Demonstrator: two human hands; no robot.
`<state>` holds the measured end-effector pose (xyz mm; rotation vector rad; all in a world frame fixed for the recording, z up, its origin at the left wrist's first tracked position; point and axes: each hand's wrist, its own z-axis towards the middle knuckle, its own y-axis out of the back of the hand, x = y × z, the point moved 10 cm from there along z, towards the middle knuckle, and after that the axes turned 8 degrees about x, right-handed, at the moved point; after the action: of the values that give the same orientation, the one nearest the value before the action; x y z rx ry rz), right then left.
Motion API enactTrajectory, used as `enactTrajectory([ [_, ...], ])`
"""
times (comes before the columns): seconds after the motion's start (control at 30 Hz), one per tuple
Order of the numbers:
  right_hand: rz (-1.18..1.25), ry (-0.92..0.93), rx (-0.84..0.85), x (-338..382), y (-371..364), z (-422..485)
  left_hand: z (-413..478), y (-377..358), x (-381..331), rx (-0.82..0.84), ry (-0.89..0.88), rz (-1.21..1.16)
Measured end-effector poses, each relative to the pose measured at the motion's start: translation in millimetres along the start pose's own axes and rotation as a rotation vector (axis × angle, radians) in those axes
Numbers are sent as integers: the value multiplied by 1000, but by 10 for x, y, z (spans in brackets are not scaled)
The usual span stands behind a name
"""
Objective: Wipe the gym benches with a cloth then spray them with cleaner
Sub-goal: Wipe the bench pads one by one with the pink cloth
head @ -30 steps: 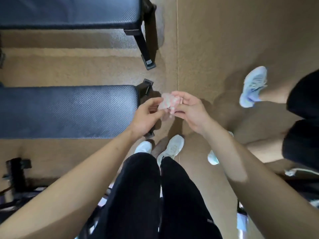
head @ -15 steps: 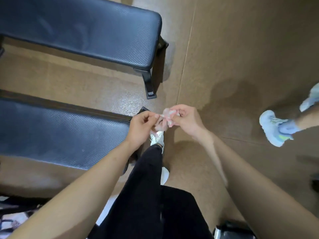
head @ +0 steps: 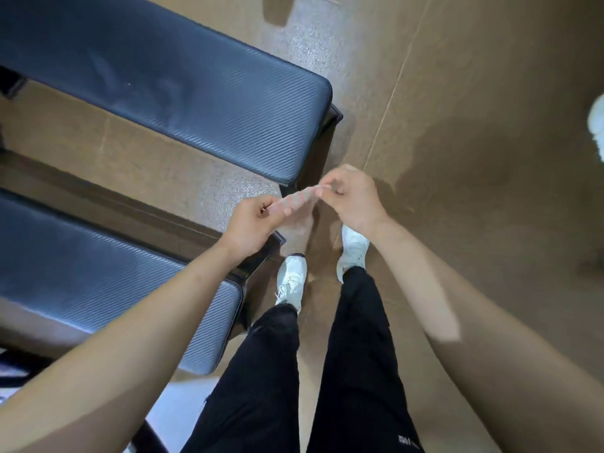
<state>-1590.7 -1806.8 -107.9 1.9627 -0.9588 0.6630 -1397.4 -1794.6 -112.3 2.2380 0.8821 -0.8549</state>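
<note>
– Looking down through the head view, what are the two hands doing?
– The left hand (head: 251,223) and the right hand (head: 351,199) each pinch one end of a small pale pink cloth (head: 295,199), which is pulled into a narrow strip between them. Both have their fingers curled, with thumb and fingertips clamped on the fabric.
– Where does the cloth sit?
– In the air above the brown speckled floor (head: 474,93), just off the ends of the benches and touching neither.
– And the benches?
– A long black padded bench with ribbed vinyl (head: 196,93) runs across the upper left. A second black padded bench (head: 81,273) lies nearer, partly under the left forearm.
– Anything else?
– Black trousers (head: 359,354) and white trainers (head: 291,282) show below the hands, and another person's pale shoe (head: 596,125) is at the right edge.
</note>
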Motion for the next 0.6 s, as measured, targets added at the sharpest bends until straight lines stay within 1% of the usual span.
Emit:
enactTrajectory([
  [0.1, -1, 53, 14, 126, 268, 400, 177, 314, -119, -97, 42, -11],
  [0.17, -79, 83, 27, 225, 399, 672, 293, 508, -205, -181, 59, 0],
  [0.23, -127, 73, 63, 235, 448, 966, 431, 644, -185, -259, 101, -16],
  [0.33, -186, 63, 131, 285, 426, 1339, 616, 748, -117, -320, 186, 24],
  [0.4, -161, 128, 96, 408, 469, 1492, 671, 862, -113, -390, 206, 73],
  [0.5, -37, 277, 0, 666, 568, 1564, 639, 1150, -211, -579, 152, 114],
  [0.6, 22, 417, -64, 836, 602, 1524, 513, 1285, -344, -734, 28, 39],
])
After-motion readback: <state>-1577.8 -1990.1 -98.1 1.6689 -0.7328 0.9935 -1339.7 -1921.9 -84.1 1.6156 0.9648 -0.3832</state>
